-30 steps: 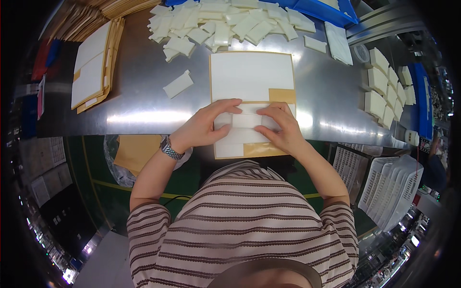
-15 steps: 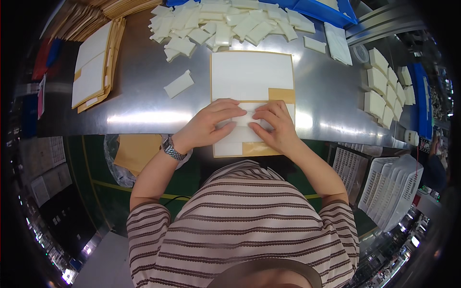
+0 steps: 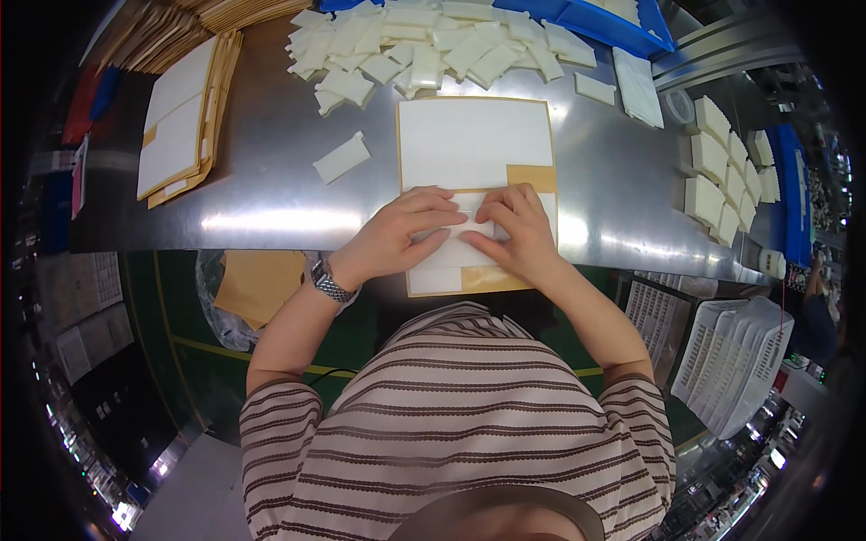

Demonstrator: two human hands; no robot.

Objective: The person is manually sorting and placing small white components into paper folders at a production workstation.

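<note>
White rectangular label sheet (image 3: 475, 144) on tan backing is pressed flat on the steel bench (image 3: 271, 194) by both hands' nearly straight fingers (image 3: 431, 209), nothing gripped

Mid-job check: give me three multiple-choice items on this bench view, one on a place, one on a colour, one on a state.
1. Where does the lone loose white piece lie?
A. left of the backing sheet
B. in the blue tray
C. on the floor

2. What colour are the bare patches on the sheet?
A. green
B. tan
C. red

3. What are the left hand and right hand doing?
A. hanging off the table
B. each lifting a tray
C. both pressing on the sheet

Answers: 1 A, it lies alone on the steel left of the sheet; 2 B, tan shows where white pieces are missing; 3 C, both hands' fingers lie flat on the sheet's near half.
</note>
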